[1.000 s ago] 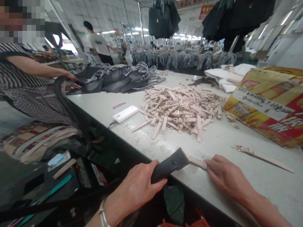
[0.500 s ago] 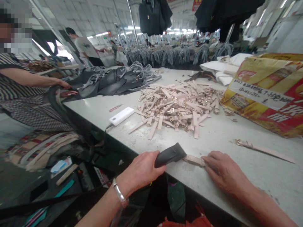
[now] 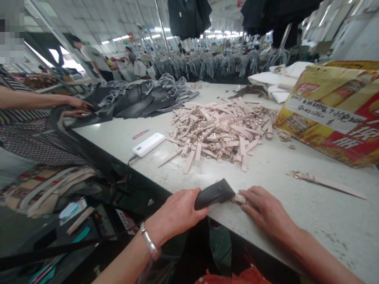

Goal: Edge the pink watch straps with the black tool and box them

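Grip: left hand [image 3: 177, 208] grasps black leather-look piece [image 3: 214, 194] | right hand [image 3: 265, 206] pinches pale-pink strap [image 3: 237, 198] at piece's 3 o'clock | buckled-strap pile [image 3: 219, 132], 12 o'clock

Shows, pinched in the left hand [image 3: 177, 207], a dark, smooth leather piece [image 3: 213, 194], flattened and jutting past the fingers toward the right hand [image 3: 263, 207]. Shows, at its far end, a short visible length of pale pinkish strap [image 3: 237, 198], partly covered by the right hand's fingertips.
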`<action>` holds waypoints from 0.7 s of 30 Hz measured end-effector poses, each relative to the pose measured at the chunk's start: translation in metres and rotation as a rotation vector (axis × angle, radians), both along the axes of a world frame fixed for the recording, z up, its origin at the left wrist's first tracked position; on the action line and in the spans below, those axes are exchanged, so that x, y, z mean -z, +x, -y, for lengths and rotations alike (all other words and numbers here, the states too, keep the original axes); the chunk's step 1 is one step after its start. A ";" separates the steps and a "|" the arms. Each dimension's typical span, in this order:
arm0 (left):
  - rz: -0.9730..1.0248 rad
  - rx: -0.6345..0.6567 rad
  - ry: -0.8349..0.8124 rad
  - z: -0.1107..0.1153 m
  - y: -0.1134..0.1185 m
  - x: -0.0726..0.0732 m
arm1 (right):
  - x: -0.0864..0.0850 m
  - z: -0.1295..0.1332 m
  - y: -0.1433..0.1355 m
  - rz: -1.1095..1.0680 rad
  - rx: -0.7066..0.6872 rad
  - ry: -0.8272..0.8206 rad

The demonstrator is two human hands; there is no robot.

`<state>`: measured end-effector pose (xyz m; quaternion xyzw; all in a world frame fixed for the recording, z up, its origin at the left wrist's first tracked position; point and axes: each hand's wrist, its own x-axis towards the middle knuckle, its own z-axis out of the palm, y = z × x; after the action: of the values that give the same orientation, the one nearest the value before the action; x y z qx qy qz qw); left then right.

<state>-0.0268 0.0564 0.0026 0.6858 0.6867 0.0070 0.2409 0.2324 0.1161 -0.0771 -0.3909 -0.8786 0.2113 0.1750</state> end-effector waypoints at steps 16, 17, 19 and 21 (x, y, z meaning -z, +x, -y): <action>-0.194 0.230 0.075 -0.004 0.016 -0.014 | 0.011 0.001 0.012 -0.119 0.045 -0.043; -0.199 0.246 0.081 -0.006 0.019 -0.015 | 0.011 0.001 0.012 -0.120 0.043 -0.053; -0.204 0.271 0.087 -0.011 0.027 -0.016 | 0.011 0.000 0.012 -0.122 0.036 -0.074; -0.208 0.282 0.091 -0.016 0.035 -0.016 | 0.011 -0.001 0.013 -0.128 0.045 -0.077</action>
<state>0.0080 0.0725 0.0186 0.7825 0.6039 -0.0667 0.1359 0.2449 0.1167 -0.0880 -0.4028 -0.8477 0.2656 0.2204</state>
